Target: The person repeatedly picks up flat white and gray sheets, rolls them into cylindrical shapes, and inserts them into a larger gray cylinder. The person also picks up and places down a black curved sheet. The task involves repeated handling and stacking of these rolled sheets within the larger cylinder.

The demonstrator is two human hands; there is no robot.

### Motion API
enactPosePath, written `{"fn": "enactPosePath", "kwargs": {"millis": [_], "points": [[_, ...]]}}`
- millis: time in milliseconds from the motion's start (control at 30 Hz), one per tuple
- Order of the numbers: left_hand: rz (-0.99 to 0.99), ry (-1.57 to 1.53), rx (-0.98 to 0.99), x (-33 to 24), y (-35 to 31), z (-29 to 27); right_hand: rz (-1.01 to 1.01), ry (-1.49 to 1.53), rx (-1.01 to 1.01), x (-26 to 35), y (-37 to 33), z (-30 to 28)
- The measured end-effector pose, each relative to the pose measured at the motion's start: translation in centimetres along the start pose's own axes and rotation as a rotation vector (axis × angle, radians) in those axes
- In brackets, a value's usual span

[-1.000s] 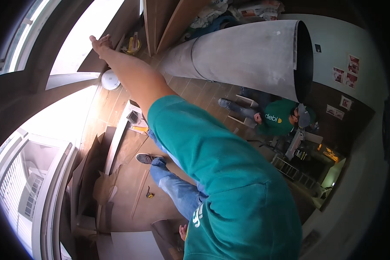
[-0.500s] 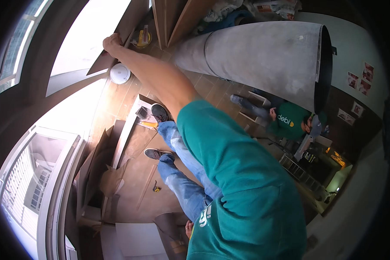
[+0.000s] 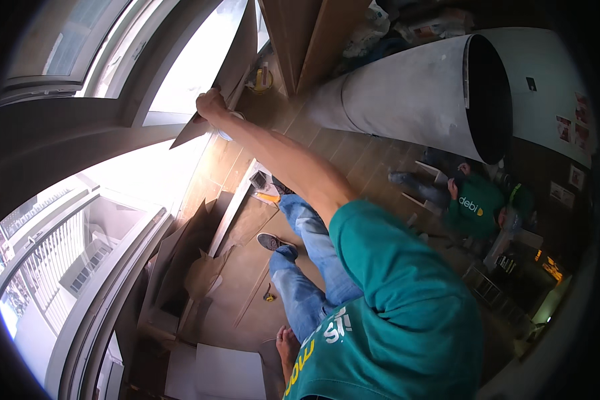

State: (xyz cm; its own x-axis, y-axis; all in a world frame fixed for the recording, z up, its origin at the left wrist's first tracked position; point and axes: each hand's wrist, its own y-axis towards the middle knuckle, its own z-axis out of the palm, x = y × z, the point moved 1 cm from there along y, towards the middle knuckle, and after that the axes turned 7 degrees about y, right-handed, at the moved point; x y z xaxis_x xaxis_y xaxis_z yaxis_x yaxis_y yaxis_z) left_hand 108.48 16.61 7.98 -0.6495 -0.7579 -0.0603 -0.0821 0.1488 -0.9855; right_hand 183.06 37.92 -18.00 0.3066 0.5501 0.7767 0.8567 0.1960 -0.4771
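My right arm stretches far out ahead. At its end my right hand (image 3: pixel 211 105) is closed on the edge of a thin, stiff brown sheet (image 3: pixel 239 61), which stands tilted beside a bright white area. My left hand (image 3: pixel 287 345) hangs low beside my left thigh. Its fingers look loosely apart, with nothing visible in them, though my shirt hides part of the hand. Behind my right wrist, a white round lid or bucket (image 3: pixel 225 135) is mostly covered.
A large grey rolled tube (image 3: pixel 407 93) lies at the right. A co-worker in a green shirt (image 3: pixel 477 207) is low beyond it. On the brown floor covering are a yellow-black tape measure (image 3: pixel 269 295) and cardboard pieces (image 3: pixel 205 275). A sliding window (image 3: pixel 107 267) lines the left.
The view has swung, shifting most things rightward. My right hand still grips the brown sheet, whose tilt looks steeper. More of my left hand shows.
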Motion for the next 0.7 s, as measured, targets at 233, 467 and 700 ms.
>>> {"fn": "enactPosePath", "kwargs": {"millis": [233,467,700], "points": [[0.162,0.064,0.091,1.1,4.3,-4.2,-0.601,-0.960,0.107,6.7,-13.6,-4.2],[0.187,0.306,0.351,-4.3,11.7,-3.8,-0.842,-1.265,-0.196,4.2,-22.7,1.4],[0.298,0.543,0.445,-8.1,14.7,-3.2,-1.054,-1.187,-0.763,8.3,-40.9,3.2]]}}
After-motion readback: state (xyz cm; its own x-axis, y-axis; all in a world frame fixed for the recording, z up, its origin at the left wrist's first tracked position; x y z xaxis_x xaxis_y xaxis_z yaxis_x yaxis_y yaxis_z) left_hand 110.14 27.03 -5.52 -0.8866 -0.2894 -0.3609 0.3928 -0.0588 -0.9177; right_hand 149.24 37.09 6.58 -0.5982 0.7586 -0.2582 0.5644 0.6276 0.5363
